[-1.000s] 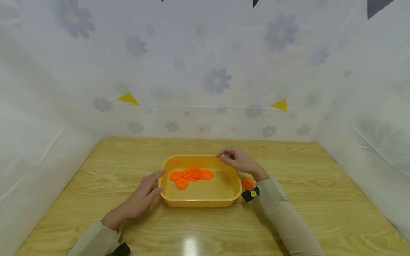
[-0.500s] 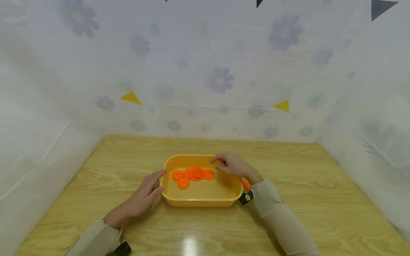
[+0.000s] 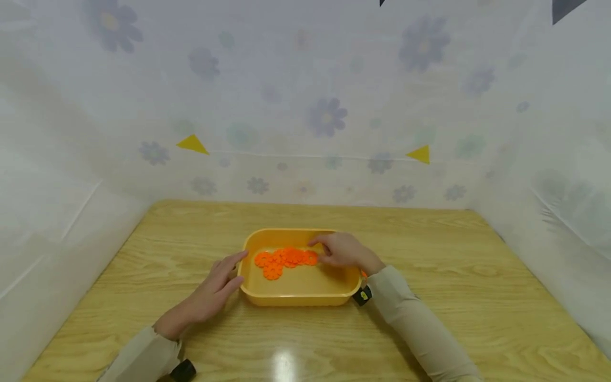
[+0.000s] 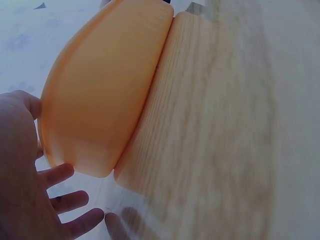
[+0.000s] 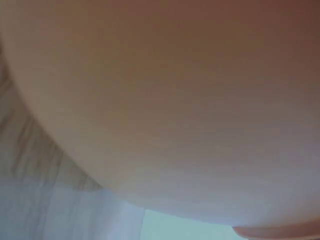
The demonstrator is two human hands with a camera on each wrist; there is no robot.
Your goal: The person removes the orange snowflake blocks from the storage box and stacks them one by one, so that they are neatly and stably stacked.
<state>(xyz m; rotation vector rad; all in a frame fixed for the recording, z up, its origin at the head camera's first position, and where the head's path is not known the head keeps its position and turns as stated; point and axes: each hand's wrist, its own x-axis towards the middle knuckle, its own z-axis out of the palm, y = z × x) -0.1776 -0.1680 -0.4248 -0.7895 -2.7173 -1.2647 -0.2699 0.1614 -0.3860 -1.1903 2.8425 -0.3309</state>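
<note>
A yellow plastic tray (image 3: pixel 298 302) stands on the table with several orange flower-shaped discs (image 3: pixel 272 272) inside, bunched toward its left and middle. At its left rim, my left hand (image 3: pixel 210 294) touches with the thumb and a fingertip. In the left wrist view, the fingers of the left hand (image 4: pixel 25 175) lie spread and fairly straight against the tray's outer wall (image 4: pixel 100 90). Over the tray's right half is my right hand (image 3: pixel 345 250), thumb and index finger apart beside the rightmost disc. Nothing shows between them. The tray's wall fills most of the right wrist view.
One more orange disc (image 3: pixel 364 274) lies on the table (image 3: pixel 468 276) right of the tray, mostly hidden by the right wrist. White flower-printed sheets (image 3: pixel 296 79) enclose the table at the back and sides.
My right hand has moved from the tray's far rim inward and lower, toward the discs. The left hand stays at the rim. The disc outside becomes more hidden by the right wrist.
</note>
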